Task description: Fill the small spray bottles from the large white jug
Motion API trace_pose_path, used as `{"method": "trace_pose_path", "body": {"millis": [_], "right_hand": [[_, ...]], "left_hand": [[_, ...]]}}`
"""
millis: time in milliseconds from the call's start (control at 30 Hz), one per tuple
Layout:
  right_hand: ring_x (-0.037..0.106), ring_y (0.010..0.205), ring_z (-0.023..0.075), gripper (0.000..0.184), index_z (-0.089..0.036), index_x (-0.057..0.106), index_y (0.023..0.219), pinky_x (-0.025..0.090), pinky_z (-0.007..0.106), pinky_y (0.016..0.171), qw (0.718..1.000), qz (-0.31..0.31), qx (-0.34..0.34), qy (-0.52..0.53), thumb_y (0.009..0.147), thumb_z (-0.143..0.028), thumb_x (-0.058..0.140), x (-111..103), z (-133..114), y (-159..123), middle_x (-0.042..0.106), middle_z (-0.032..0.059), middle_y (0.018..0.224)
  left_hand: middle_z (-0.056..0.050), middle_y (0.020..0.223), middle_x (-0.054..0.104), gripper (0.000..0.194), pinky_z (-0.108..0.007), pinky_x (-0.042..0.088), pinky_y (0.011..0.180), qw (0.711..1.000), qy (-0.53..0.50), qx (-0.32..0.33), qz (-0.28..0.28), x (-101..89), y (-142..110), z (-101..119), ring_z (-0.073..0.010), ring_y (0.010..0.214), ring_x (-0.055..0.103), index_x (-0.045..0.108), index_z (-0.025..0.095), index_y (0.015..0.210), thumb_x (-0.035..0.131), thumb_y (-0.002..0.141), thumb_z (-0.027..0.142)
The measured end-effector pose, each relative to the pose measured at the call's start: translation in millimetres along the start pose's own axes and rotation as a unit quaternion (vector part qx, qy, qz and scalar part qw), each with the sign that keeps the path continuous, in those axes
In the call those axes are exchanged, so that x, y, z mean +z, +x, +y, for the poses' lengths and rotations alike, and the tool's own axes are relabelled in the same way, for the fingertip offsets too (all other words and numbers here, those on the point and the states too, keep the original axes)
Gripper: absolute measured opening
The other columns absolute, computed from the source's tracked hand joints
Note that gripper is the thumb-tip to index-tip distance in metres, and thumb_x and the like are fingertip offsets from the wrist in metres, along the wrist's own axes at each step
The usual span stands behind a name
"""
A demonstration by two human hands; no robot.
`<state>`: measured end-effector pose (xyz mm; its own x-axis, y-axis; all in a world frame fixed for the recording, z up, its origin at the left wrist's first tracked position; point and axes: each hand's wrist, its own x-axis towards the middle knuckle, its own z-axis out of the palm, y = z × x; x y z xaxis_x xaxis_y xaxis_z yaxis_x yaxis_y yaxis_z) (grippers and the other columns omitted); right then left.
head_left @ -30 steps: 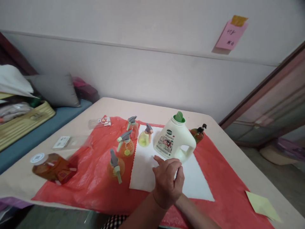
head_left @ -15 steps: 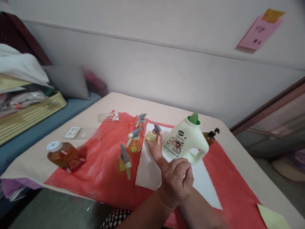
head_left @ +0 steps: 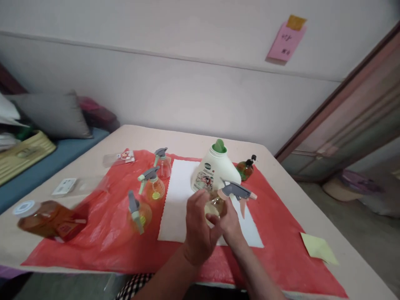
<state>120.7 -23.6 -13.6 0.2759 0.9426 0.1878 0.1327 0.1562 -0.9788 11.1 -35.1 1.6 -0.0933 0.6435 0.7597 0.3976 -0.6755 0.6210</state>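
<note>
Both hands are round a clear spray bottle point(head_left: 215, 203) with pale yellowish liquid and a grey-and-pink trigger head, which points to the right. My left hand point(head_left: 198, 223) curls round its left side. On the bottle's right, below the trigger head, my right hand point(head_left: 231, 223) grips it; its fingers are partly hidden. Just behind stands a large pale green detergent jug point(head_left: 215, 166) with a green spout, on a white sheet point(head_left: 175, 208). To the left, several more spray bottles are on the red plastic sheet point(head_left: 106, 233), one being a ribbed bottle point(head_left: 156, 189).
A jar of amber liquid point(head_left: 53, 220) lies tilted at the left front. A dark pump bottle point(head_left: 245, 170) stands behind the jug's right side. Clear packaging point(head_left: 83, 183) lies at left, a yellow paper point(head_left: 319, 248) at right. A wall point(head_left: 175, 96) closes the back.
The spray bottle has come off the white sheet towards me, its head turning to the right. My left hand has moved from over my right forearm onto it. The view has swung right.
</note>
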Motion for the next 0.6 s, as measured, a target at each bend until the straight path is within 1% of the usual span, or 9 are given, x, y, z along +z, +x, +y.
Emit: {"method": "trace_pose_path", "body": {"millis": [67, 167, 233, 267, 333, 400, 467, 533, 600], "right_hand": [[0.067, 0.115, 0.0320, 0.068, -0.025, 0.064, 0.124, 0.054, 0.048, 0.101, 0.994, -0.051, 0.020, 0.090, 0.059, -0.033, 0.085, -17, -2, 14, 0.073, 0.0073, 0.120], [0.062, 0.124, 0.0287, 0.065, -0.028, 0.062, 0.129, 0.048, 0.045, 0.109, 0.971, -0.085, 0.044, 0.221, 0.067, -0.029, 0.081, -30, -1, 17, 0.069, 0.0047, 0.130], [0.060, 0.129, 0.0281, 0.056, -0.029, 0.063, 0.128, 0.044, 0.046, 0.114, 0.960, -0.086, 0.050, 0.261, 0.074, -0.036, 0.077, -32, 0, 15, 0.067, 0.0046, 0.135], [0.059, 0.130, 0.0279, 0.051, -0.029, 0.065, 0.127, 0.042, 0.047, 0.115, 0.959, -0.082, 0.050, 0.268, 0.078, -0.041, 0.074, -32, 0, 15, 0.066, 0.0049, 0.137], [0.059, 0.130, 0.0274, 0.045, -0.029, 0.068, 0.123, 0.041, 0.048, 0.115, 0.962, -0.043, 0.051, 0.263, 0.084, -0.050, 0.069, -31, 1, 16, 0.064, 0.0058, 0.140], [0.061, 0.126, 0.0269, 0.042, -0.026, 0.071, 0.115, 0.044, 0.046, 0.112, 0.966, 0.035, 0.063, 0.248, 0.083, -0.053, 0.070, -30, 0, 20, 0.065, 0.0073, 0.137], [0.066, 0.115, 0.0265, 0.041, -0.023, 0.075, 0.106, 0.049, 0.044, 0.105, 0.960, 0.101, 0.090, 0.244, 0.079, -0.054, 0.075, -30, -3, 23, 0.071, 0.0091, 0.126], [0.069, 0.105, 0.0258, 0.042, -0.020, 0.077, 0.098, 0.052, 0.042, 0.099, 0.954, 0.112, 0.117, 0.251, 0.074, -0.054, 0.079, -32, -7, 25, 0.075, 0.0095, 0.112], [0.069, 0.102, 0.0255, 0.040, -0.019, 0.077, 0.093, 0.052, 0.042, 0.097, 0.950, 0.085, 0.130, 0.270, 0.070, -0.052, 0.082, -35, -12, 26, 0.077, 0.0087, 0.106]], "left_hand": [[-0.015, 0.127, 0.061, 0.055, -0.048, 0.052, 0.099, 0.993, -0.011, -0.083, -0.081, 2.9, 6, -11, -0.0290, 0.118, 0.061, 0.045, 0.022, 0.137, 0.066, 0.090, 0.041], [-0.013, 0.130, 0.062, 0.066, -0.048, 0.052, 0.100, 0.960, -0.061, -0.194, -0.194, 7.7, 10, -23, -0.0296, 0.118, 0.063, 0.045, 0.023, 0.138, 0.073, 0.084, 0.048], [-0.012, 0.133, 0.062, 0.081, -0.048, 0.053, 0.100, 0.939, -0.078, -0.243, -0.230, 12.0, 10, -28, -0.0303, 0.119, 0.063, 0.044, 0.025, 0.140, 0.083, 0.072, 0.047], [-0.011, 0.133, 0.062, 0.088, -0.048, 0.053, 0.099, 0.935, -0.071, -0.252, -0.237, 14.5, 9, -29, -0.0304, 0.118, 0.063, 0.044, 0.025, 0.140, 0.087, 0.067, 0.045], [-0.010, 0.130, 0.063, 0.092, -0.048, 0.054, 0.099, 0.944, -0.026, -0.231, -0.233, 19.9, 5, -28, -0.0307, 0.117, 0.063, 0.045, 0.025, 0.140, 0.090, 0.061, 0.040], [-0.011, 0.128, 0.063, 0.087, -0.050, 0.053, 0.100, 0.962, 0.040, -0.166, -0.212, 25.3, 1, -24, -0.0313, 0.119, 0.061, 0.046, 0.024, 0.138, 0.088, 0.063, 0.036], [-0.012, 0.126, 0.063, 0.080, -0.051, 0.052, 0.101, 0.971, 0.091, -0.104, -0.196, 29.9, -4, -20, -0.0320, 0.119, 0.060, 0.048, 0.023, 0.137, 0.085, 0.066, 0.033], [-0.012, 0.123, 0.063, 0.077, -0.051, 0.052, 0.099, 0.970, 0.116, -0.084, -0.197, 33.1, -8, -17, -0.0322, 0.115, 0.061, 0.048, 0.022, 0.135, 0.083, 0.068, 0.031], [-0.011, 0.120, 0.063, 0.076, -0.051, 0.053, 0.097, 0.965, 0.117, -0.108, -0.207, 34.6, -8, -14, -0.0319, 0.113, 0.062, 0.048, 0.022, 0.133, 0.083, 0.066, 0.029]]}}
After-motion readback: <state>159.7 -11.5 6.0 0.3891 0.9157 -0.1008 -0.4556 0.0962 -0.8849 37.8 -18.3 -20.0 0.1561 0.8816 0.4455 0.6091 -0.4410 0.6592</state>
